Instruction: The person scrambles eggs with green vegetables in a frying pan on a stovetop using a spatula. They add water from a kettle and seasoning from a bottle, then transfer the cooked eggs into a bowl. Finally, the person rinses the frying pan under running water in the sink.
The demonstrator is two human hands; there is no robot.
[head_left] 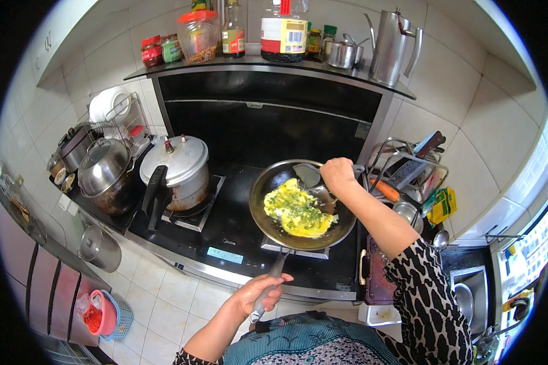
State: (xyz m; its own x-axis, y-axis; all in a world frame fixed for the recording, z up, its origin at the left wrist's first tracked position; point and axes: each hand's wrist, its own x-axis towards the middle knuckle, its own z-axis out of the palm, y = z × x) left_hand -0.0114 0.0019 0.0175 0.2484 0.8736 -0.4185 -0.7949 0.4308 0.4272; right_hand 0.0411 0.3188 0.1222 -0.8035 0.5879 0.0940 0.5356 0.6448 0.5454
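Observation:
My left hand (266,294) is closed around the grey handle (279,267) of a wok (259,219) standing on the right burner. Yellow egg with chopped green bits (297,210) spreads across the middle of the wok, its edges looking set. Over the wok's far right rim, my right hand (339,175) grips a spatula (307,174). The spatula's grey blade rests at the back of the wok, apart from most of the egg, and part of its handle is hidden by my fingers.
A pressure cooker (176,169) occupies the left burner, its black handle jutting forward. Left of it sits a lidded steel pot (107,178). On the right are a knife rack (408,169) and a dark red cutting board (378,273). Jars and bottles line the shelf (251,61) above.

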